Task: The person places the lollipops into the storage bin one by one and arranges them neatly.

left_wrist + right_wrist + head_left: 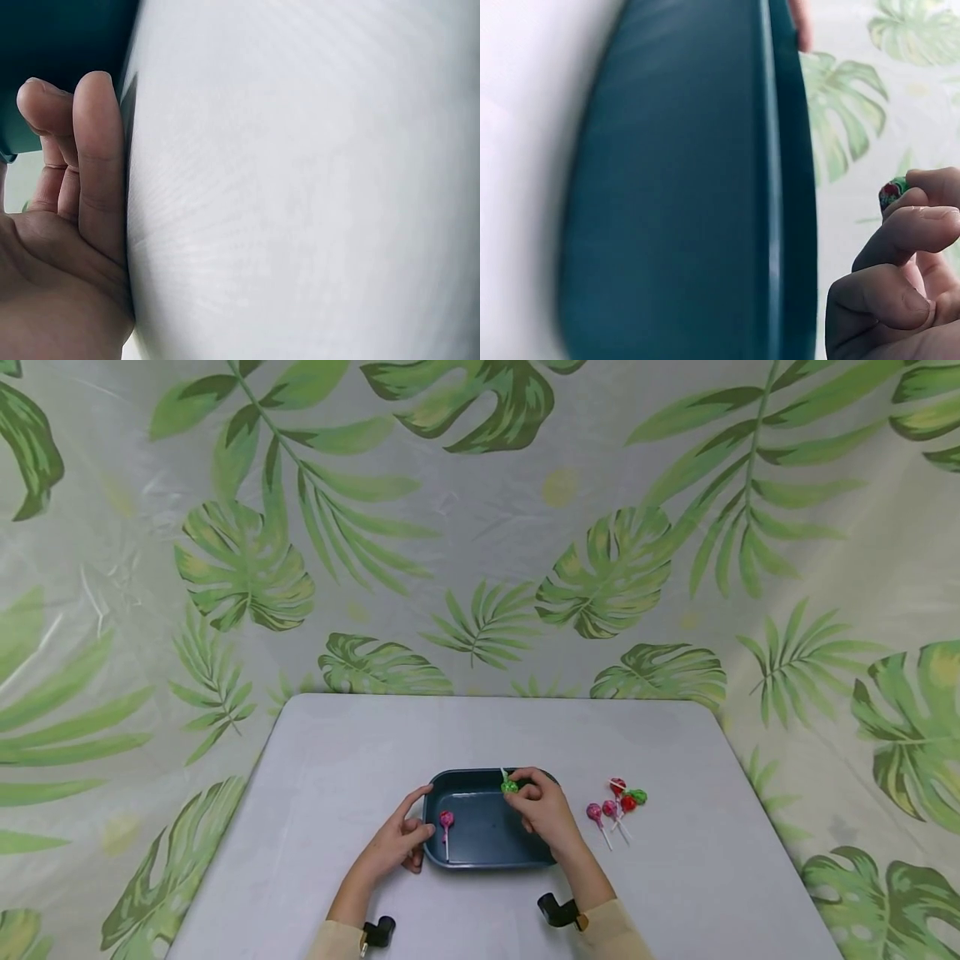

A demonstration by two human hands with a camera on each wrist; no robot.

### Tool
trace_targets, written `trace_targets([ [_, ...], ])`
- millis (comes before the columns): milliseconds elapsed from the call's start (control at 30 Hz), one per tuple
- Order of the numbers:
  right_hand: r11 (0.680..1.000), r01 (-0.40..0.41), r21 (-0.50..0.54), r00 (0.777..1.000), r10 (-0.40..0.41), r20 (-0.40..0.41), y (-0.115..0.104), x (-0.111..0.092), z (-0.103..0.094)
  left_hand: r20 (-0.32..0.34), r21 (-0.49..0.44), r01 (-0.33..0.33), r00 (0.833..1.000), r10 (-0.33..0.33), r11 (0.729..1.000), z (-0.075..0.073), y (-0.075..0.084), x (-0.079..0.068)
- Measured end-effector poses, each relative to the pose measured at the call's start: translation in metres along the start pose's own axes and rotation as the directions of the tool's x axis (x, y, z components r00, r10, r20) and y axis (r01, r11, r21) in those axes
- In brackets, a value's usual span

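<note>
A dark blue-green tray sits on the table. My left hand holds its left side, the index finger along the far corner and the thumb at the rim; in the left wrist view its fingers lie against the tray's outer wall. Over the tray's far right part, my right hand pinches a green-wrapped lollipop between thumb and index finger. A red patch shows on that lollipop in the right wrist view. Inside the tray, at the left, lies a pink lollipop, its white stick towards me.
Right of the tray, several lollipops lie in a loose group on the white table, among them a pink lollipop, a red lollipop and a green lollipop. A leaf-patterned curtain hangs behind the table.
</note>
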State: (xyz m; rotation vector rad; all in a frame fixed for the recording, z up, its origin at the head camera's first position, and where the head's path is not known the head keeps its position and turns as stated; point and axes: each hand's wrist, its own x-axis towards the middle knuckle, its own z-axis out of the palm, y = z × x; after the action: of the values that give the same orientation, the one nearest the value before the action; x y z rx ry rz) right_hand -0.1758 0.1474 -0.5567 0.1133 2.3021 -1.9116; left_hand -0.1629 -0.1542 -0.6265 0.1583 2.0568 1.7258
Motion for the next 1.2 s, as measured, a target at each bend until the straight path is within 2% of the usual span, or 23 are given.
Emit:
trace_targets([
  [267, 0.997, 0.008, -0.074, 0.998, -0.003, 0.065, 0.008, 0.003, 0.014, 0.005, -0.003, -0.005, 1.000, 0.005, 1.000, 0.001, -0.001, 0.001],
  [533, 0.991, 0.001, -0.133, 0.997, 0.009, 0.070, 0.013, 0.012, 0.018, 0.005, -0.006, -0.008, 1.000, 0.008, 1.000, 0.001, 0.000, 0.001],
  [867, 0.980, -0.001, -0.197, 0.992, 0.026, 0.125, 0.019, 0.023, 0.024, 0.005, -0.002, -0.010, 1.000, 0.010, 1.000, 0.001, -0.001, -0.001],
  [1200, 0.979, -0.036, -0.201, 0.989, 0.064, 0.133, 0.024, 0.035, 0.030, 0.001, 0.001, -0.006, 1.000, 0.006, 1.000, 0.001, 0.001, -0.001],
])
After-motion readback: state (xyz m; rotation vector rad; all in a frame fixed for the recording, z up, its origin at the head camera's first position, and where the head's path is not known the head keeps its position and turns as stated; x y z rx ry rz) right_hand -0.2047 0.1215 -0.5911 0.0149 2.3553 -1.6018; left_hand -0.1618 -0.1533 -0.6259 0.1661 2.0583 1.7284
